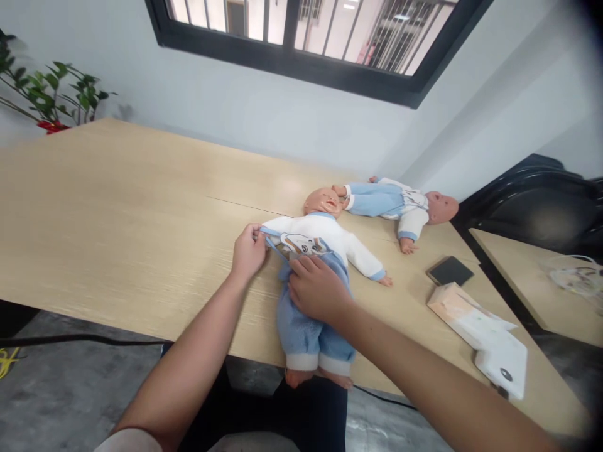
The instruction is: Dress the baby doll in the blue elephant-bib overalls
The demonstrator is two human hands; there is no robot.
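A baby doll in a white top and blue fleece trousers lies on its back on the wooden table, feet over the near edge. My left hand is closed on the cuff of the doll's sleeve at its left side. Over the doll's waist, my right hand rests with fingers pinched on the waistband of the trousers. A second doll in the same clothes lies just beyond the first doll's head, touching neither hand.
A dark phone and a flat cardboard package with a white device lie at the right of the table. A potted plant stands far left. A black chair and another table are at right.
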